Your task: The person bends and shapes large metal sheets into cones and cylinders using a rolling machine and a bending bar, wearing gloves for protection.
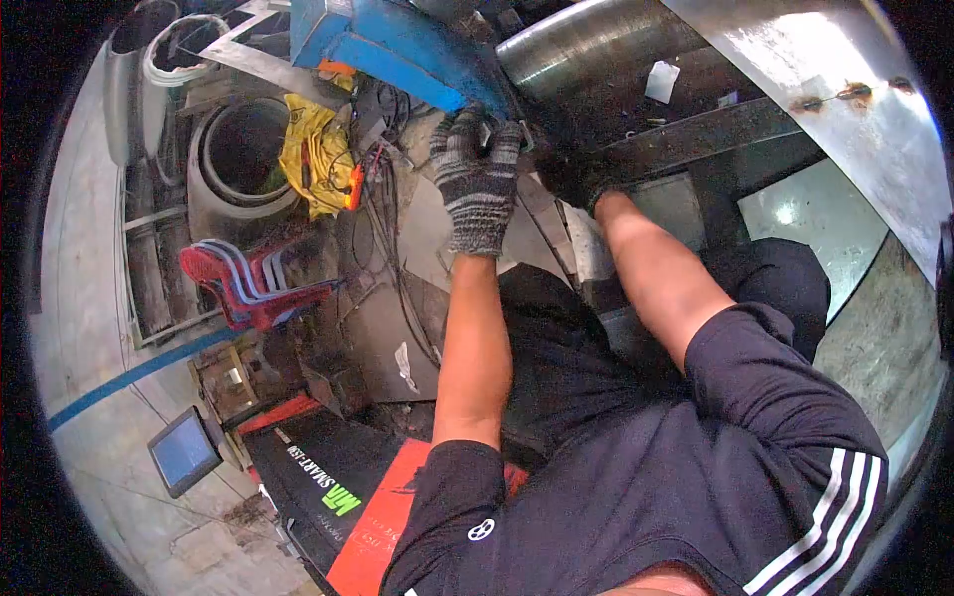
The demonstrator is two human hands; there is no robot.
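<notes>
My left hand (476,184), in a grey striped knit glove, reaches up to the lower end of a blue metal housing (397,68). Its fingers are bent around something small at that edge, which I cannot make out. My right hand (576,174) lies in deep shadow beside it, apparently in a dark glove, near a dark metal bar (696,144). Its fingers and anything in them cannot be made out. Below the hands lie flat metal plates (427,233).
A large metal cylinder (596,45) lies at the upper right. Cables (383,228) run beside a yellow bag (316,154). Further left are a round pipe (243,154), a red chair (253,288) and a screen (185,452). A black and red machine (343,497) stands at bottom left.
</notes>
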